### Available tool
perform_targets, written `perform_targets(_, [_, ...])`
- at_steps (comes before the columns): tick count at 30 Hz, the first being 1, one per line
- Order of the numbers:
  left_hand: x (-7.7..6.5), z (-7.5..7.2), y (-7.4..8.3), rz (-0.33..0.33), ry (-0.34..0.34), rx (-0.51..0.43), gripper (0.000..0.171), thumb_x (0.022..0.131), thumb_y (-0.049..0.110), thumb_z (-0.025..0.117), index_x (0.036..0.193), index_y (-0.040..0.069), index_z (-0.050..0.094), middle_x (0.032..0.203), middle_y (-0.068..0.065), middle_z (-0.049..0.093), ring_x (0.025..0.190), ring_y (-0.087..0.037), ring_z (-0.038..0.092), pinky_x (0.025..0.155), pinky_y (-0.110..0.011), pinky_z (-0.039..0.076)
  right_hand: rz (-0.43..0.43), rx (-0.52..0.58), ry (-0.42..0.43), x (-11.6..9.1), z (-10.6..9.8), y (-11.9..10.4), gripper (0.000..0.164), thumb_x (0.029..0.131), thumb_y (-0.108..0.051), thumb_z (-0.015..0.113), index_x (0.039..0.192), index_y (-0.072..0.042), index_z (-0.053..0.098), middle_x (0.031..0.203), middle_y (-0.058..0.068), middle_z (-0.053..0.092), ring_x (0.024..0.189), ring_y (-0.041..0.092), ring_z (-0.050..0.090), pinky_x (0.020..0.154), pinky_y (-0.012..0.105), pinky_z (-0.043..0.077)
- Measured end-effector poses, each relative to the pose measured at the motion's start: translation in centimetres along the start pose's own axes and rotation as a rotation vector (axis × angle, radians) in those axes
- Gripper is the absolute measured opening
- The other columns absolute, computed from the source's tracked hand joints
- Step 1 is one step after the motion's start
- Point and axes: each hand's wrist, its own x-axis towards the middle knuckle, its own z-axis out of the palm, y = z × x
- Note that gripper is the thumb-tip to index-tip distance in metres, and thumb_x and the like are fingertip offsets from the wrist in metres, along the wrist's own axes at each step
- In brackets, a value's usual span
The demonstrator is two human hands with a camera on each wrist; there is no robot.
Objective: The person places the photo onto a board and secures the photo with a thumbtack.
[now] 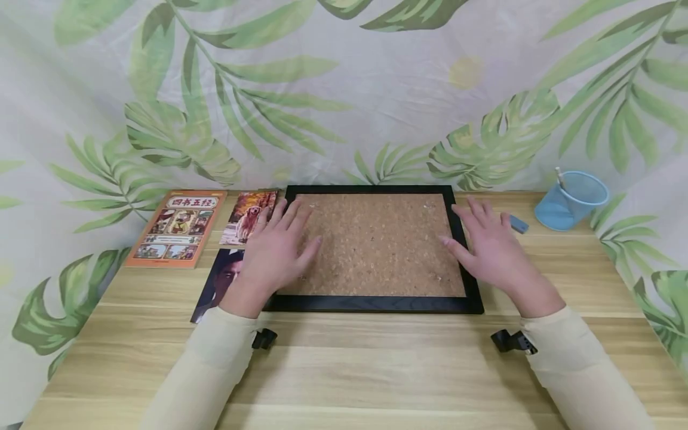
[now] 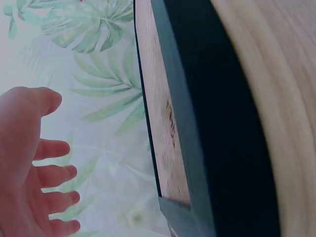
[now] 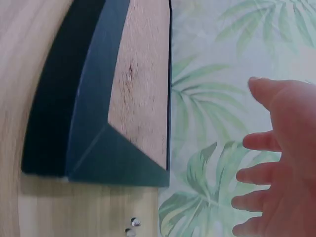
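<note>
A cork board (image 1: 376, 257) with a black frame (image 1: 376, 304) lies flat on the table. Small shiny clear pins (image 1: 428, 206) stand near its corners and middle. My left hand (image 1: 276, 251) is over the board's left edge, fingers spread and nothing held. Over the right edge is my right hand (image 1: 491, 251), likewise spread and bare. Both wrist views show the left hand (image 2: 24, 168) and right hand (image 3: 291, 163) raised above the frame, apart from it. Partly behind the left hand are a dog photo (image 1: 248, 224) and a portrait photo (image 1: 215, 283).
An orange comic-style book (image 1: 174, 230) lies at the far left of the table (image 1: 376, 370). Past the right hand are a small blue object (image 1: 518, 224) and a blue mesh pen cup (image 1: 564, 206) holding a thin stick. A leaf-patterned cloth (image 1: 387, 101) hangs behind.
</note>
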Motion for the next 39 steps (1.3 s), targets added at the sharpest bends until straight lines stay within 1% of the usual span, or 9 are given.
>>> perform_targets(4, [-0.2, -0.3, -0.7, 0.02, 0.084, -0.036, 0.062, 0.108, 0.043, 0.057, 0.159, 0.008, 0.054, 0.168, -0.014, 0.048, 0.157, -0.041, 0.043, 0.13, -0.058, 0.031, 0.029, 0.066, 0.017, 0.2, -0.4, 0.8, 0.066, 0.113, -0.039, 0.056, 0.159, 0.006, 0.044, 0.17, 0.035, 0.031, 0.157, 0.059, 0.027, 0.124, 0.08, 0.016])
perform_targets(7, [-0.4, -0.5, -1.3, 0.025, 0.186, -0.079, 0.054, 0.105, 0.036, 0.063, 0.148, 0.003, 0.064, 0.154, -0.018, 0.063, 0.144, -0.042, 0.059, 0.121, -0.058, 0.043, 0.051, 0.097, 0.047, 0.3, -0.5, 1.5, 0.058, 0.113, -0.035, 0.054, 0.154, 0.006, 0.051, 0.155, 0.035, 0.053, 0.14, 0.056, 0.053, 0.117, 0.073, 0.036])
perform_targets(10, [-0.5, -0.8, -2.1, 0.004, 0.256, -0.101, 0.045, 0.104, 0.031, 0.066, 0.137, 0.001, 0.071, 0.124, -0.021, 0.078, 0.098, -0.04, 0.077, 0.084, -0.053, 0.062, 0.074, 0.103, 0.068, 0.4, -0.5, 2.2, 0.052, 0.113, -0.034, 0.053, 0.148, 0.004, 0.058, 0.132, 0.034, 0.069, 0.121, 0.056, 0.065, 0.105, 0.071, 0.047])
perform_targets(14, [-0.7, -1.0, -3.3, -0.059, 0.257, -0.143, 0.036, 0.106, 0.026, 0.064, 0.129, 0.0, 0.075, 0.101, -0.02, 0.081, 0.064, -0.034, 0.07, 0.053, -0.049, 0.051, 0.093, 0.123, 0.06, 0.6, -0.2, 3.6, 0.048, 0.113, -0.032, 0.053, 0.142, 0.005, 0.062, 0.132, 0.034, 0.069, 0.124, 0.056, 0.063, 0.105, 0.071, 0.046])
perform_targets(16, [-0.7, -1.1, -3.9, -0.092, 0.238, -0.177, 0.033, 0.107, 0.024, 0.061, 0.125, -0.001, 0.075, 0.1, -0.02, 0.081, 0.071, -0.036, 0.073, 0.059, -0.052, 0.054, 0.093, 0.143, 0.061, 0.8, 0.0, 4.4, 0.045, 0.113, -0.03, 0.054, 0.138, 0.006, 0.065, 0.139, 0.032, 0.067, 0.126, 0.054, 0.062, 0.106, 0.069, 0.047])
perform_targets(20, [-0.6, -1.2, -5.3, -0.154, 0.205, -0.211, 0.029, 0.107, 0.021, 0.061, 0.119, -0.001, 0.075, 0.105, -0.021, 0.079, 0.085, -0.038, 0.074, 0.073, -0.055, 0.056, 0.09, 0.177, 0.074, 1.1, 0.6, 5.8, 0.037, 0.111, -0.025, 0.059, 0.128, 0.005, 0.07, 0.124, 0.028, 0.073, 0.114, 0.047, 0.067, 0.098, 0.062, 0.052])
perform_targets(27, [-0.9, -1.4, -8.7, -0.308, 0.049, -0.188, 0.037, 0.107, 0.028, 0.059, 0.125, -0.001, 0.073, 0.11, -0.024, 0.075, 0.082, -0.038, 0.068, 0.07, -0.054, 0.052, 0.113, 0.163, 0.034, 1.8, 1.0, 7.3, 0.023, 0.105, -0.021, 0.067, 0.107, 0.001, 0.075, 0.096, 0.016, 0.073, 0.087, 0.028, 0.064, 0.076, 0.039, 0.048])
perform_targets(32, [-0.6, -1.0, -11.1, -0.395, -0.083, -0.145, 0.05, 0.109, 0.038, 0.056, 0.134, -0.004, 0.068, 0.123, -0.031, 0.072, 0.096, -0.048, 0.07, 0.078, -0.061, 0.055, 0.13, 0.144, -0.012, 1.9, 1.4, 8.4, 0.022, 0.104, -0.02, 0.07, 0.1, 0.001, 0.075, 0.088, 0.011, 0.072, 0.082, 0.023, 0.062, 0.075, 0.037, 0.047])
perform_targets(39, [0.3, -0.3, -13.3, -0.445, -0.165, -0.139, 0.062, 0.108, 0.043, 0.058, 0.135, -0.013, 0.061, 0.132, -0.039, 0.061, 0.117, -0.056, 0.059, 0.096, -0.068, 0.05, 0.154, 0.131, -0.06, 1.6, 2.0, 9.3, 0.021, 0.102, -0.019, 0.071, 0.098, 0.001, 0.076, 0.085, 0.011, 0.073, 0.08, 0.022, 0.062, 0.074, 0.035, 0.047])
